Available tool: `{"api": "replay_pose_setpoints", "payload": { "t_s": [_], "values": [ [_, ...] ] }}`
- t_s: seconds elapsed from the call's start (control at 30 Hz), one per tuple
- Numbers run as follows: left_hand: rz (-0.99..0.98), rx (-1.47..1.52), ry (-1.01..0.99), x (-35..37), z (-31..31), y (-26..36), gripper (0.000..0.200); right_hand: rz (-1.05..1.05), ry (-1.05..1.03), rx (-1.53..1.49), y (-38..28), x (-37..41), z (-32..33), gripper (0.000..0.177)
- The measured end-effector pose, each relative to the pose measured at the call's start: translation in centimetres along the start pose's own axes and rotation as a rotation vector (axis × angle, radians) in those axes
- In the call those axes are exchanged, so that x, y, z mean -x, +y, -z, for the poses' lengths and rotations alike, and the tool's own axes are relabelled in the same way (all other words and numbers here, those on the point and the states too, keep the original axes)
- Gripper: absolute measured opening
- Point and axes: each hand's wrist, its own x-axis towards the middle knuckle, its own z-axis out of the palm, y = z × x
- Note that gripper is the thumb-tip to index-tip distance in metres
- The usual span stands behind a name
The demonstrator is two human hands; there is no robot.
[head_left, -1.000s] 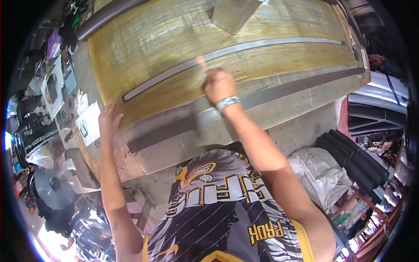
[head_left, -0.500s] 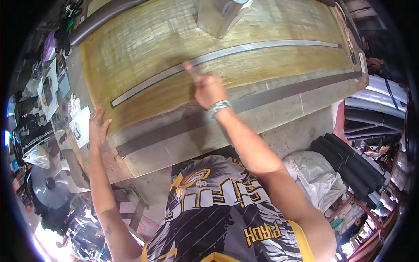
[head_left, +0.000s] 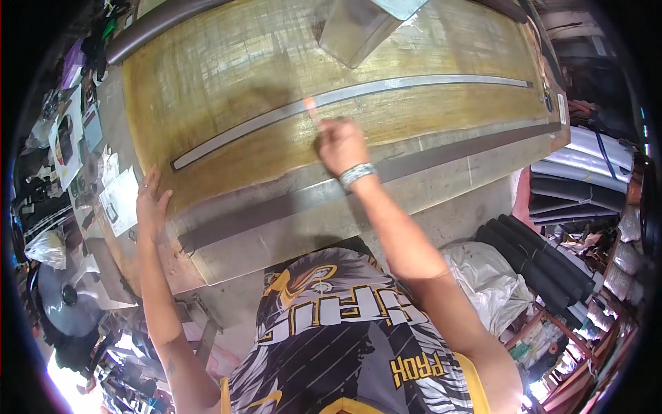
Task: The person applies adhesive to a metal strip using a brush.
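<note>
A long, narrow pale strip with a dark border [head_left: 407, 82] lies in a slight curve across the yellow-stained board [head_left: 227, 83]. Closed fingers of my right hand [head_left: 343, 146] grip a small thin tool [head_left: 310, 107] with an orange-pink tip; motion blur hides its exact kind. Its tip is over the middle of the strip. My left hand [head_left: 152, 196] rests with fingers spread at the board's left edge, near the strip's left end, holding nothing.
A box-like metal container [head_left: 358, 31] stands on the board's far side. A dark brown strip of material [head_left: 386, 169] runs along the near edge. A dark roll [head_left: 162, 27] lies at the back left, papers [head_left: 121, 200] at left. Black rolls [head_left: 538, 259] stand right of me.
My right hand has shifted slightly right and down in view, with the tool tip moving right along the strip. My left hand stays at the board's edge. The whole view has shifted slightly.
</note>
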Motion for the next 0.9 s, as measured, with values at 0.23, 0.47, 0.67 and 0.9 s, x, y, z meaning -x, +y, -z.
{"api": "replay_pose_setpoints", "payload": {
  "t_s": [0.23, 0.47, 0.67, 0.9],
  "values": [
    [0.173, 0.239, 0.238, 1.2, -0.1, 0.4, 0.042, -0.247, -0.038, -0.342, 4.0, -1.4, 8.3, 0.034],
    [0.005, 0.106, 0.365, 2.9, -7.2, 19.0, 0.027, -0.049, 0.179, 0.154, 12.5, -6.3, 13.7, 0.024],
    [-0.089, -0.078, 0.253, 4.9, -18.0, 33.8, 0.046, 0.082, -0.202, -0.241, 5.1, -0.8, 5.8, 0.020],
    [-0.004, -0.154, 0.364, 5.6, -22.9, 34.4, 0.055, 0.002, 0.022, -0.142, 17.4, -7.0, 17.9, 0.022]
  ]
}}
